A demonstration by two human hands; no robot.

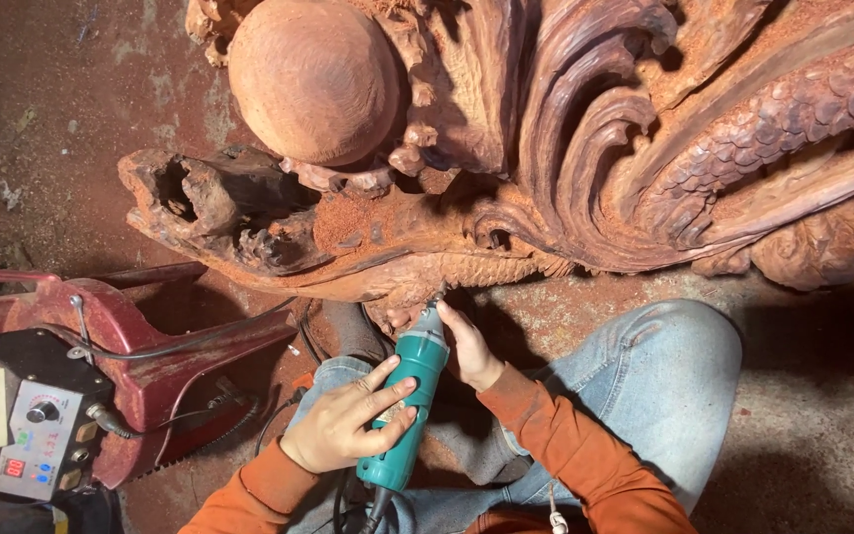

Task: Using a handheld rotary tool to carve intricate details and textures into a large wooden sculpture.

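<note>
- Left hand (pixel 343 425) fingers clamped round the teal rotary grinder (pixel 405 410), mid-body, cord trailing down between the knees.
- Right hand (pixel 469 346) fingers closed near the grinder's nose, steadying it.
- Tip meets the lower edge of the red wood carving (pixel 546 148), just below the scaled part, on the dusty floor (pixel 822 396).
- Judgement: keep light pressure, brace wrists on knees, short strokes following the scales.
- Speed control box (pixel 37 440) sits left.
</note>
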